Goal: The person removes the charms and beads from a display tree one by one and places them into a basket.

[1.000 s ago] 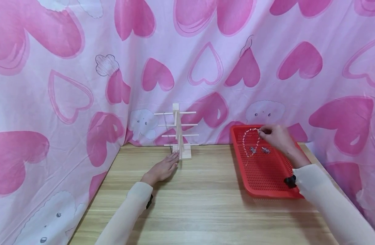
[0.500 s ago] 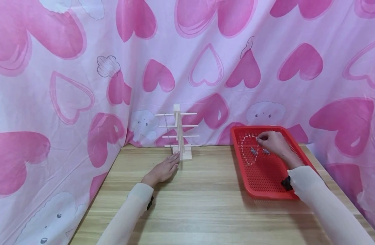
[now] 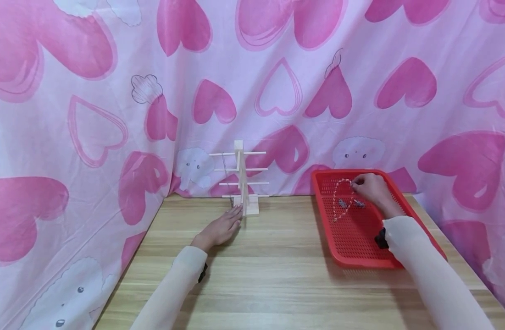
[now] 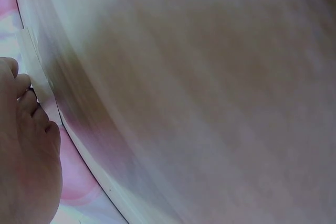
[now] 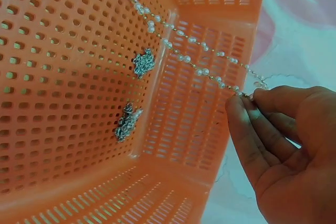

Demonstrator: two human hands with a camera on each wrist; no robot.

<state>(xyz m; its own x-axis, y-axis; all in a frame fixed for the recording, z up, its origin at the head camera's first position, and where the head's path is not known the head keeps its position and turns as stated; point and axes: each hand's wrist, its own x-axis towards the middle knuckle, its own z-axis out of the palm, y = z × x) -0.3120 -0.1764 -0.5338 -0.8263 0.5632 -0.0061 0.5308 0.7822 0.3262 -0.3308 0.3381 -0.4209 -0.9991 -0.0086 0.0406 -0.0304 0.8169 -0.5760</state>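
Observation:
Between thumb and fingertips, my right hand [image 3: 371, 189] pinches a pearl-beaded necklace [image 5: 198, 71] over the red plastic basket [image 3: 339, 256]. The necklace hangs as a long loop, its lower end near the basket floor. Two small heaps of silver chain, one [image 5: 143, 62] beside the other [image 5: 127, 123], lie in the basket. My left hand [image 3: 219, 228] lies with fingers extended at the foot of a wooden rack [image 3: 241, 178], fingertips right at its base. In the left wrist view the left hand [image 4: 31, 145] shows only at the edge. A thin dark chain [image 3: 224, 162] hangs on the rack's top left peg.
The wooden table [image 3: 269, 284] stretches between the rack and the basket. Behind it hangs a pink heart-patterned cloth [image 3: 277, 87], close behind the rack. Horizontal pegs stick out on both sides of the rack's post. The basket has raised walls.
My right hand first lowered with the necklace, then shifted slightly right and up; the necklace loop has swung and narrowed. The left hand keeps its place at the rack's base.

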